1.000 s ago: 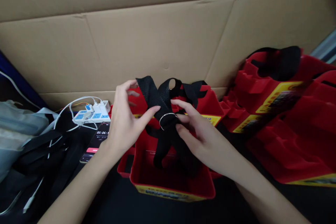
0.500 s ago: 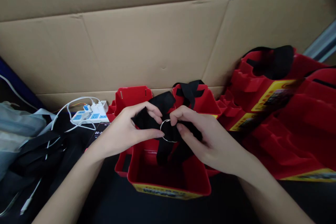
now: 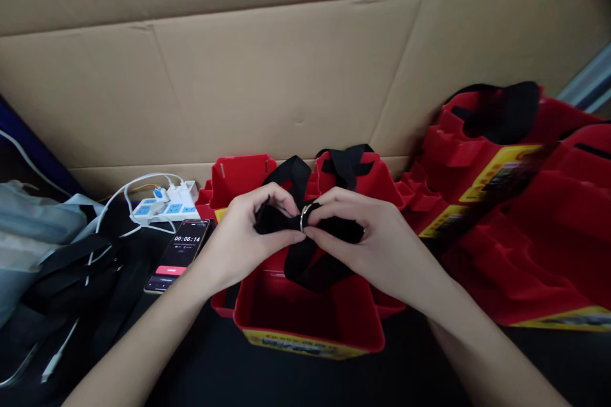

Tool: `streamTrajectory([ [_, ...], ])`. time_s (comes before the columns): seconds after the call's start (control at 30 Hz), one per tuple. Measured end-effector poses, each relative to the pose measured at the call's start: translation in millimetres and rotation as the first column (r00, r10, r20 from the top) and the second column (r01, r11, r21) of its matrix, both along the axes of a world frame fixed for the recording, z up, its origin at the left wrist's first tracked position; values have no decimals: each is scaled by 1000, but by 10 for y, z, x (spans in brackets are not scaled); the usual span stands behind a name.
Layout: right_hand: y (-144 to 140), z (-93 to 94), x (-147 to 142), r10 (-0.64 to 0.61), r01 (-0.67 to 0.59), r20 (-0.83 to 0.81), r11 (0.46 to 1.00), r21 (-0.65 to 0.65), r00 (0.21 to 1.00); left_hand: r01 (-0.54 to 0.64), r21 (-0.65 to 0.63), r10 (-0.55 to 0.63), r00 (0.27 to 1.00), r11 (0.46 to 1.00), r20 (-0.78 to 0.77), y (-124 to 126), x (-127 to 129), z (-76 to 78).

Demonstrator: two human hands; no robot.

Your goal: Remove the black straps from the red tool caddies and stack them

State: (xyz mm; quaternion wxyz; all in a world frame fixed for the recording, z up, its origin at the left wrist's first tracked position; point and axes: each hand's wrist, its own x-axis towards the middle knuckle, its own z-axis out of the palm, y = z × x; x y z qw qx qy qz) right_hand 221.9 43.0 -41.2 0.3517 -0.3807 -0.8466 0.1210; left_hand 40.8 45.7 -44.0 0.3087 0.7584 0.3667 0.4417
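Note:
A metal ring (image 3: 302,219) stands almost edge-on between my two hands, with black webbing strap (image 3: 279,221) running to both sides of it. My left hand (image 3: 252,229) is closed on the strap, its thumb tip at the ring's lower left. Pinching from the other side, my right hand (image 3: 365,226) has thumb and fingertips at the ring and the strap. More of the strap hangs in a loop below, over the red plastic box (image 3: 305,305) with a yellow label on its front. The fingers hide part of the strap.
Behind are more red boxes (image 3: 243,172) against cardboard (image 3: 286,89). Red bins with straps (image 3: 482,159) stack up at the right. On the left lie a phone (image 3: 179,254) showing a timer, a power strip (image 3: 165,208) with white cables, and a black strap pile (image 3: 71,292).
The ring has turned from facing me to nearly edge-on, and my hands have come closer together around it. The phone now shows more fully beside my left wrist.

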Motion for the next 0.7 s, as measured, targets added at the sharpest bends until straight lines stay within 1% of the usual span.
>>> streamTrajectory([
  [0.13, -2, -3, -24, 13, -12, 16, 1000, -14, 1000, 69, 143, -47, 986, 987, -157, -8, -52, 48],
  [0.2, 1, -9, -49, 30, -30, -4, 999, -26, 1000, 107, 188, -61, 970, 976, -236, -9, -80, 72],
  [0.3, 5, -10, -80, 106, -108, -35, 991, -74, 994, 113, 201, -48, 951, 973, -304, -22, -89, 89],
  [0.37, -3, 7, -83, 150, -154, -47, 983, -99, 988, 84, 194, -9, 934, 977, -358, -30, -80, 85],
  [0.43, -23, 43, -63, 163, -170, -69, 981, -99, 984, 54, 179, 24, 911, 982, -411, -30, -69, 73],
  [0.5, -47, 92, -19, 150, -158, -92, 984, -86, 984, 39, 184, 40, 913, 982, -407, -23, -61, 66],
  [0.6, -60, 154, 67, 149, -160, -123, 983, -91, 981, 60, 202, 12, 940, 978, -341, -29, -51, 85],
  [0.67, -42, 158, 108, 166, -187, -185, 977, -100, 969, 46, 172, 7, 955, 984, -297, -56, -40, 113],
  [0.7, -28, 146, 116, 168, -198, -232, 974, -113, 958, 15, 150, 25, 965, 989, -262, -73, -33, 126],
])
